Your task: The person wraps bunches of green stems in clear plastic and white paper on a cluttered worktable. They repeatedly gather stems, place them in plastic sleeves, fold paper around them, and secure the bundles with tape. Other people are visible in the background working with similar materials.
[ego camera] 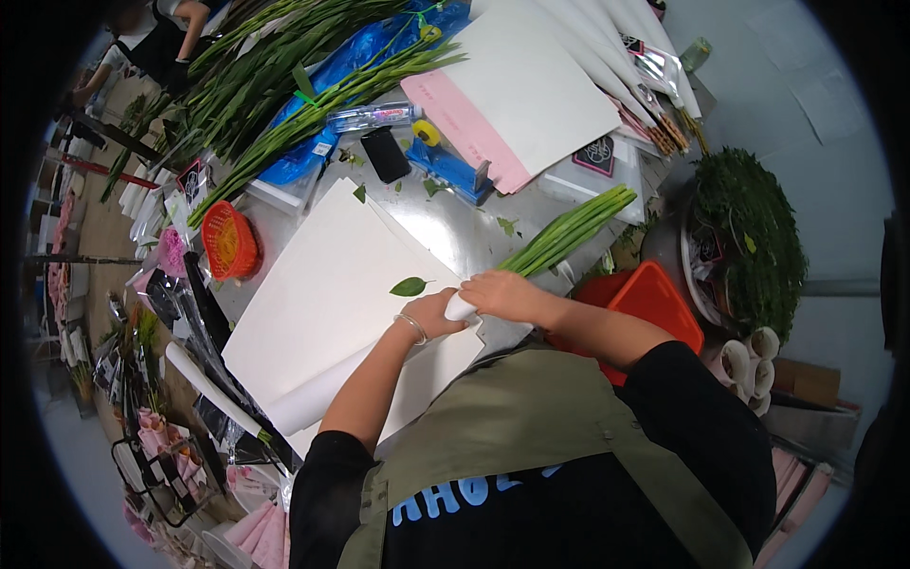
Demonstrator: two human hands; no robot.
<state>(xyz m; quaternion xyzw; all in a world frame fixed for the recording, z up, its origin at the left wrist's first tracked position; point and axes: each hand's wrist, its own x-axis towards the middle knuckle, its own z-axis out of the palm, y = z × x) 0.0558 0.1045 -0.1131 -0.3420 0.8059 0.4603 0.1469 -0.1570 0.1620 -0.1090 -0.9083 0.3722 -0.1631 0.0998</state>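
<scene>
A roll of white wrapping paper (323,387) lies over the near edge of a stack of white sheets (320,277). My left hand (434,314) grips the roll's narrow right end from the left side. My right hand (498,293) is closed around the same end, close against the left. Green stems (569,231) stick out beyond my right hand towards the upper right; the rest of the bunch is hidden, apparently inside the roll. A single green leaf (409,286) rests on the sheets just beyond my left hand.
Beyond the sheets are a blue tape dispenser (448,171), a black phone (385,155), a plastic bottle (373,116) and long leafy stems (263,92). An orange basket (229,242) stands left, a red bin (657,302) right. Another person (153,43) is at the far upper left.
</scene>
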